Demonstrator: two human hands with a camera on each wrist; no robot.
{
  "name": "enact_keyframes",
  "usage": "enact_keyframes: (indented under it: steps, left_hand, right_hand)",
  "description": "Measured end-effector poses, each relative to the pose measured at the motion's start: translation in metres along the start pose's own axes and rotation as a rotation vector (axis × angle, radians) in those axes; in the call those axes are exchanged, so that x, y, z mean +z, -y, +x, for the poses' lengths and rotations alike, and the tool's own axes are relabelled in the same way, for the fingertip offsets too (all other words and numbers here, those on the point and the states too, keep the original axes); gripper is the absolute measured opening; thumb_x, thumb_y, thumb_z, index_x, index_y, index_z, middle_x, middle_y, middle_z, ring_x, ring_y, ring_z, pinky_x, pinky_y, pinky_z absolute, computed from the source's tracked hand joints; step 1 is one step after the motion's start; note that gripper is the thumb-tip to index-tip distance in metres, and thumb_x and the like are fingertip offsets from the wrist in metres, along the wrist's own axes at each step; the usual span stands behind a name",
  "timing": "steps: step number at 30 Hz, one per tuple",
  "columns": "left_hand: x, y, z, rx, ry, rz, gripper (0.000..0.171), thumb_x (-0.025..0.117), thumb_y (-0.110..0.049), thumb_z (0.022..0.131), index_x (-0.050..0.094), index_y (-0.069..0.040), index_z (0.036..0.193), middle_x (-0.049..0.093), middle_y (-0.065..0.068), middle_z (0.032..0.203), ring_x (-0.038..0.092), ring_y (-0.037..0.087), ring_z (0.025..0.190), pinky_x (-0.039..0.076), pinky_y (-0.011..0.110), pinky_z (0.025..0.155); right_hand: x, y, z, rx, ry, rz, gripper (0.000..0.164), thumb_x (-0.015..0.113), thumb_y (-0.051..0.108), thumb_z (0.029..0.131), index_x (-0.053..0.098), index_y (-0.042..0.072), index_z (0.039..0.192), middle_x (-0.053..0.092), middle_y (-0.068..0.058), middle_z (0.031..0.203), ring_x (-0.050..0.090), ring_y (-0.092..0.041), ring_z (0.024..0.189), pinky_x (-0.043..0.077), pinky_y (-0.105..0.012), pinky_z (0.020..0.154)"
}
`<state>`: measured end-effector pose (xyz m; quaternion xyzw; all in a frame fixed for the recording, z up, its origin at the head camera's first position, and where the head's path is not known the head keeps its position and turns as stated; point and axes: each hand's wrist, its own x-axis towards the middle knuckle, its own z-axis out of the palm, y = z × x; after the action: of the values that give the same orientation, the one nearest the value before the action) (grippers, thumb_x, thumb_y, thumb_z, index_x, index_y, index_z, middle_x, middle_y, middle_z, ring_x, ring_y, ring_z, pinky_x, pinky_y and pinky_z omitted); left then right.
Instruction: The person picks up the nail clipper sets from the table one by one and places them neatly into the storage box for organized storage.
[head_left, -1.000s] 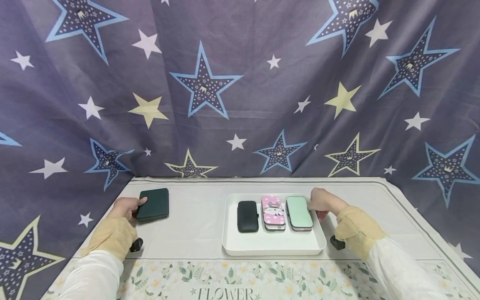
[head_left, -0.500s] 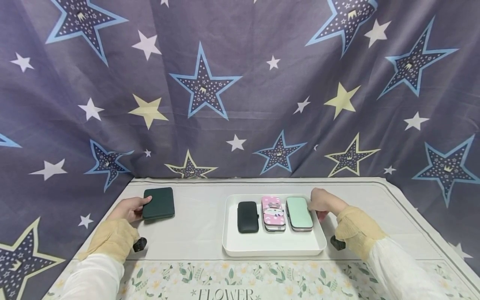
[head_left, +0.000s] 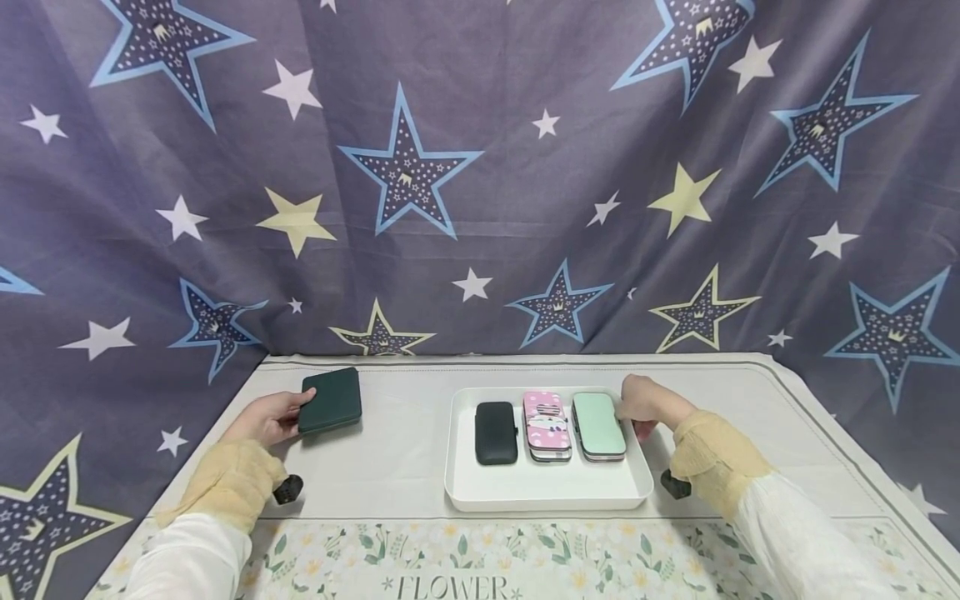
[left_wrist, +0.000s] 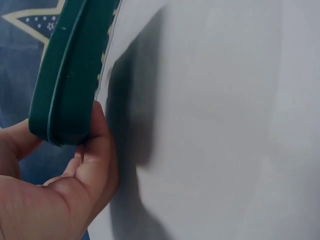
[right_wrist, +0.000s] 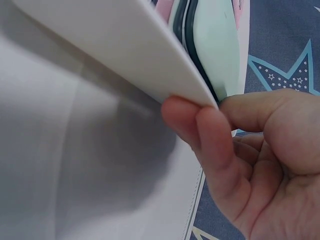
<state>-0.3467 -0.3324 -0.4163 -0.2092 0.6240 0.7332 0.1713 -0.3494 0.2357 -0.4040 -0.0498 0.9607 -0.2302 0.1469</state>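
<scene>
My left hand [head_left: 266,417] grips a flat, square dark green case [head_left: 332,400] by its left edge, thumb on top and fingers beneath. In the left wrist view the case [left_wrist: 75,70] is raised off the cloth, its shadow falling beside it. At the right, my right hand [head_left: 647,403] pinches the right wall of a white tray [head_left: 517,493]; the right wrist view shows the thumb inside the rim and fingers [right_wrist: 215,135] outside. Inside the tray lie a black case [head_left: 496,435], a pink patterned case [head_left: 547,423] and a mint green case [head_left: 599,425], side by side.
A white cloth [head_left: 405,450] with a flowered band [head_left: 337,558] along the front covers the table. Behind and at both sides hangs a purple-grey curtain [head_left: 480,225] with stars. Small black devices are strapped at both wrists.
My left hand has moved to the right with the green case, which has also gone up slightly and tilted a little. The right hand and the tray have stayed in place.
</scene>
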Motion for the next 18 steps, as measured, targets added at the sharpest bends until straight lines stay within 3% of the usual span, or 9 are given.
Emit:
enact_keyframes:
  steps: [7, 11, 18]
  left_hand:
    - [0.016, -0.004, 0.0, -0.021, -0.013, -0.087, 0.014, 0.055, -0.013, 0.095, 0.045, -0.002, 0.097, 0.06, 0.004, 0.073, 0.064, 0.012, 0.065, 0.056, 0.023, 0.069]
    - [0.027, -0.008, -0.001, -0.013, -0.016, -0.08, 0.016, 0.056, -0.013, 0.095, 0.045, -0.002, 0.099, 0.058, 0.005, 0.075, 0.064, 0.013, 0.066, 0.057, 0.024, 0.07]
    - [0.049, -0.014, -0.006, 0.01, 0.035, -0.1, 0.015, 0.056, -0.013, 0.095, 0.046, -0.003, 0.097, 0.059, 0.006, 0.076, 0.064, 0.012, 0.067, 0.057, 0.025, 0.069]
  right_hand:
    - [-0.002, 0.003, -0.003, -0.003, 0.015, 0.006, 0.012, 0.054, 0.0, 0.079, 0.056, 0.0, 0.068, 0.058, -0.01, 0.05, 0.056, -0.011, 0.037, 0.053, -0.026, 0.043]
    - [-0.002, 0.004, -0.004, -0.001, 0.014, 0.007, 0.012, 0.054, 0.001, 0.08, 0.057, -0.001, 0.068, 0.058, -0.01, 0.051, 0.057, -0.012, 0.038, 0.053, -0.026, 0.043]
    - [-0.002, 0.003, -0.004, 0.008, 0.015, 0.003, 0.013, 0.054, 0.001, 0.08, 0.057, 0.0, 0.068, 0.058, -0.009, 0.05, 0.057, -0.012, 0.038, 0.053, -0.025, 0.043]
